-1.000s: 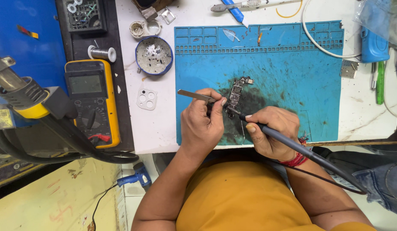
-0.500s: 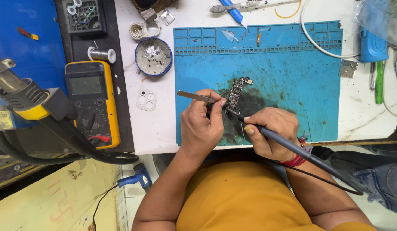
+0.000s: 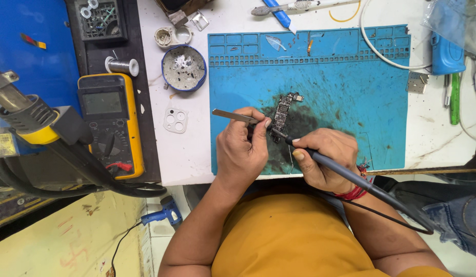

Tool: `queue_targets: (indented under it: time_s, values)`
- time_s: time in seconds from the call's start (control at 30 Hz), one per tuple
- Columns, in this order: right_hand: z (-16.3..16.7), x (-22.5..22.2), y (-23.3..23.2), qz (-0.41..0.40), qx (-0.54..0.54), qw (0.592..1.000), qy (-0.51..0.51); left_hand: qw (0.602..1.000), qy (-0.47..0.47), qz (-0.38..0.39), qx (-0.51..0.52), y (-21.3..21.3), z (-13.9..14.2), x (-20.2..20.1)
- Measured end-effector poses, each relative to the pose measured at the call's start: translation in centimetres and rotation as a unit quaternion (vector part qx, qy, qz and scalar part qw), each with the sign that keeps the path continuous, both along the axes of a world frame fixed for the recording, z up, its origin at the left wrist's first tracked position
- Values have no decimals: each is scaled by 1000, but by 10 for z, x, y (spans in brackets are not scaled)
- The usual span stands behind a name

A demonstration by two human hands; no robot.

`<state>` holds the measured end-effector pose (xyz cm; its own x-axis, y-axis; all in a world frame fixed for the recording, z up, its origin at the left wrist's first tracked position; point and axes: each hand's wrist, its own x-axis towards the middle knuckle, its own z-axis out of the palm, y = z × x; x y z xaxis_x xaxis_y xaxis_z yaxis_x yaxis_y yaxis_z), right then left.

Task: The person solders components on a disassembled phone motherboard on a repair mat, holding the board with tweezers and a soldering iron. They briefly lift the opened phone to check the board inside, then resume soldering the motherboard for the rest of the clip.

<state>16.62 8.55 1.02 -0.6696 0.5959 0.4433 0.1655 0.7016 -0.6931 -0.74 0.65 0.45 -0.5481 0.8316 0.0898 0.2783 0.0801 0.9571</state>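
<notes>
A small dark circuit board lies on the blue work mat, over a sooty black patch. My left hand grips metal tweezers whose tips meet the board's lower end. My right hand holds a dark soldering iron like a pen. The iron's tip touches the board's lower end beside the tweezers. Its cable runs off to the lower right.
A yellow multimeter and a hot-air gun sit at the left. Behind the mat's left corner stand a round blue dish of small parts and a solder spool. A white camera frame lies near the mat. Hand tools lie at right.
Both hands stay on the board's lower end. The right hand and the iron have shifted only very slightly. The board has not moved.
</notes>
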Motion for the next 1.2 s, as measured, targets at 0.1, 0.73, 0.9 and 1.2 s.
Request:
queue_targets:
  time_s: [0.1, 0.73, 0.9, 1.2]
  values:
    - [0, 1, 1, 13, 7, 1000, -2, 1000, 8, 0, 12, 0, 0, 0]
    - [1, 1, 0, 1, -2, 1000, -2, 1000, 10, -2, 8, 0, 0, -1]
    - [2, 1, 0, 2, -4, 1000, -6, 1000, 10, 0, 12, 0, -1, 0]
    - [1, 1, 0, 8, 9, 1000, -1, 1000, 3, 0, 11, 0, 0, 0]
